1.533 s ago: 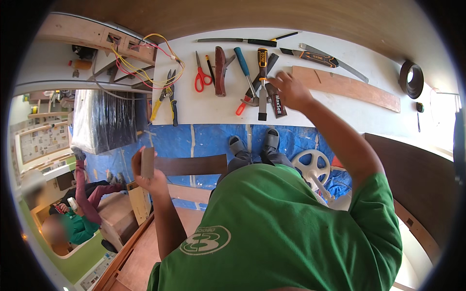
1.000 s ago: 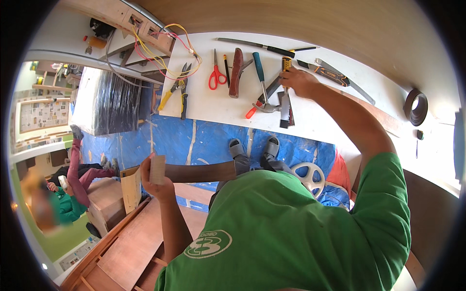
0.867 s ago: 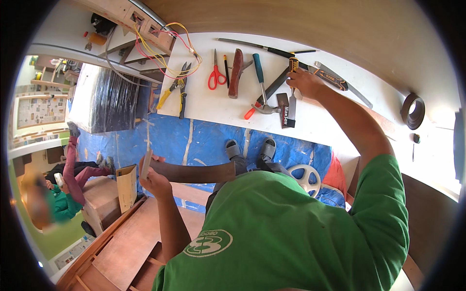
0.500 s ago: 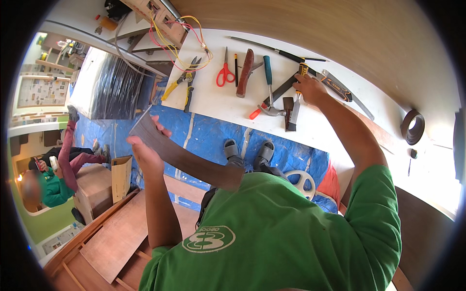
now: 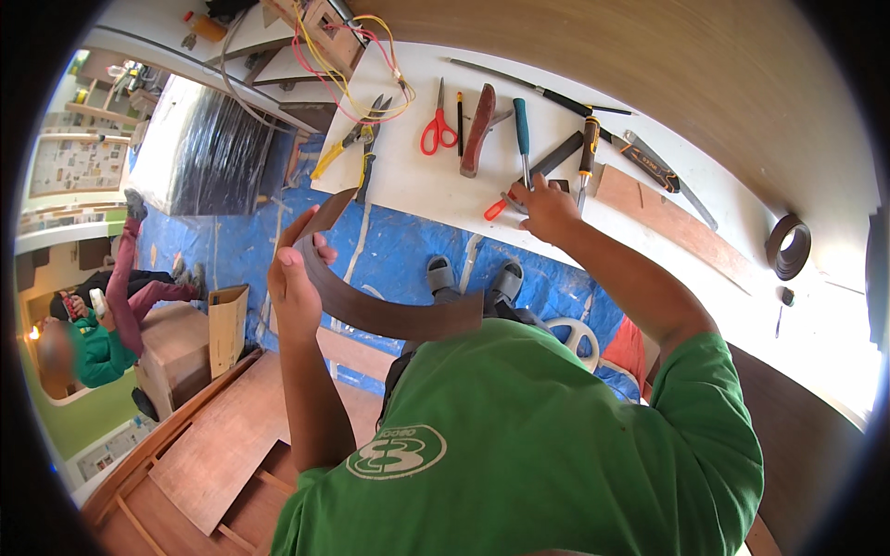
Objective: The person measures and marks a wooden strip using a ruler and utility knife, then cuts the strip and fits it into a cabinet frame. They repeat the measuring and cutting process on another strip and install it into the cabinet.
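My left hand (image 5: pixel 298 278) grips a long, dark brown flexible strip (image 5: pixel 385 320) near its upper end. The strip curves down toward my chest, its lower end beside my green shirt. My right hand (image 5: pixel 549 211) reaches over the bench with fingers apart, above the head of a claw hammer (image 5: pixel 522 130) and a small dark block (image 5: pixel 560 185). The palm and fingers partly cover both, and no firm hold shows. Just right of this hand lies a chisel (image 5: pixel 590 148) with a yellow and black handle.
On the white board (image 5: pixel 408 176) lie red scissors (image 5: pixel 439 134), a pencil (image 5: pixel 460 125), a brown sheath (image 5: pixel 478 134), yellow-handled snips (image 5: pixel 348 148) and a saw-like tool (image 5: pixel 654 165). A rolled strip (image 5: pixel 789 247) stands at right. Another person (image 5: pixel 102 343) sits far left.
My right hand has let go of the chisel handle and moved left and down to the hammer head and dark block. The strip in my left hand bends more and has shifted right.
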A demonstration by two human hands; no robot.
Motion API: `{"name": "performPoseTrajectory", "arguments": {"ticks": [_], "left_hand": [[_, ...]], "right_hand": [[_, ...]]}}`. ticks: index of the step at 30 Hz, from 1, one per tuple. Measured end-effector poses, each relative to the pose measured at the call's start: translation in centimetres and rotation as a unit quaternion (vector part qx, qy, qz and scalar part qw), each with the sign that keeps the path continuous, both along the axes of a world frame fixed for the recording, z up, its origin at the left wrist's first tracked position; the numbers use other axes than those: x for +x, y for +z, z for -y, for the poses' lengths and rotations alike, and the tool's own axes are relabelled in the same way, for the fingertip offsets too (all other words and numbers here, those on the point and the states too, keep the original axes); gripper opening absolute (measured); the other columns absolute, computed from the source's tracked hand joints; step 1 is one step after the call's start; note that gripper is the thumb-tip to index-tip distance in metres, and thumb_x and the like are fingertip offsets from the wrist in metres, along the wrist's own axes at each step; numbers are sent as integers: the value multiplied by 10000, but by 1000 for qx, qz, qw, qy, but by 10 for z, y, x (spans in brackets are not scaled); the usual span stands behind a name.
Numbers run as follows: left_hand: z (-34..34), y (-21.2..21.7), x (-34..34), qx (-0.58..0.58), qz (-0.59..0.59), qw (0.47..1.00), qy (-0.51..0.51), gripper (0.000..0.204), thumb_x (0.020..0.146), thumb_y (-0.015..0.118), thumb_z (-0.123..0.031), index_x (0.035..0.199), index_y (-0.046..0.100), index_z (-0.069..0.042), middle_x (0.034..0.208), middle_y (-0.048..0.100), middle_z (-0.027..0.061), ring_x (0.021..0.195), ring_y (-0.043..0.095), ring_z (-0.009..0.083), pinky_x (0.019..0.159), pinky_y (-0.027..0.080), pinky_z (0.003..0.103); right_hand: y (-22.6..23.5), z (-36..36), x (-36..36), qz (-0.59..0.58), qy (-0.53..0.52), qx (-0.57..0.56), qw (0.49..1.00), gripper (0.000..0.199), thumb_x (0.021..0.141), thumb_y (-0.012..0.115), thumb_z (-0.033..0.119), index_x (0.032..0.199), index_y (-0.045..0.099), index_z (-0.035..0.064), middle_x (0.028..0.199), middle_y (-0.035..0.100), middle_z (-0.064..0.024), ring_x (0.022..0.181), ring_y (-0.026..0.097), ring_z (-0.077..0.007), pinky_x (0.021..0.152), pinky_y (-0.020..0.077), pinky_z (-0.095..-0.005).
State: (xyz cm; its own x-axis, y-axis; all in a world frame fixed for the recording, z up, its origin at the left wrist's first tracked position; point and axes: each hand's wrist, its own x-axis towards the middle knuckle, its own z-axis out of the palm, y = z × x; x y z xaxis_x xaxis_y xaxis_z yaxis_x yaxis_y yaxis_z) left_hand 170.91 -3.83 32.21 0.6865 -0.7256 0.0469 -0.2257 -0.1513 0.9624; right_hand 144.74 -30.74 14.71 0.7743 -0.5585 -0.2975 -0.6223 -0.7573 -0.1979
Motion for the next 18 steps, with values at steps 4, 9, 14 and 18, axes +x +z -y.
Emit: {"name": "performPoseTrajectory", "arguments": {"ticks": [4, 9, 14, 18], "left_hand": [[-3, -6, -1, 0, -27, 1000, 8, 852, 1038, 435, -708, 1418, 600, 36, 949, 620, 18, 845, 588, 124, 799, 491, 266], [-1, -9, 0, -9, -21, 1000, 2, 831, 1045, 442, -692, 1419, 601, 33, 964, 612, 19, 841, 581, 122, 796, 489, 266], [11, -11, -3, -1, -15, 1000, -6, 826, 1051, 419, -692, 1404, 598, 33, 990, 615, 29, 847, 597, 134, 798, 498, 282], [22, -9, -7, -16, 2, 1000, -26, 813, 1064, 404, -674, 1419, 585, 35, 1005, 621, 33, 835, 611, 135, 786, 510, 288]], "right_hand": [[1, 8, -3, -14, 47, -18, 999, 379, 935, 733, 293, 1273, 636, 151, 1161, 660, -137, 1161, 647, -341, 947, 547, -484], [-3, 9, 2, 69, 41, 12, 997, 320, 968, 678, 265, 1263, 639, 147, 1163, 661, -122, 1154, 643, -339, 973, 531, -480], [-14, 1, 47, 146, -31, 16, 989, 290, 943, 691, 251, 1208, 663, 137, 1149, 659, -113, 1152, 632, -336, 963, 529, -486], [-25, 6, 68, 122, -32, -14, 992, 302, 928, 706, 246, 1203, 656, 133, 1151, 660, -112, 1137, 624, -341, 956, 527, -490]]}}
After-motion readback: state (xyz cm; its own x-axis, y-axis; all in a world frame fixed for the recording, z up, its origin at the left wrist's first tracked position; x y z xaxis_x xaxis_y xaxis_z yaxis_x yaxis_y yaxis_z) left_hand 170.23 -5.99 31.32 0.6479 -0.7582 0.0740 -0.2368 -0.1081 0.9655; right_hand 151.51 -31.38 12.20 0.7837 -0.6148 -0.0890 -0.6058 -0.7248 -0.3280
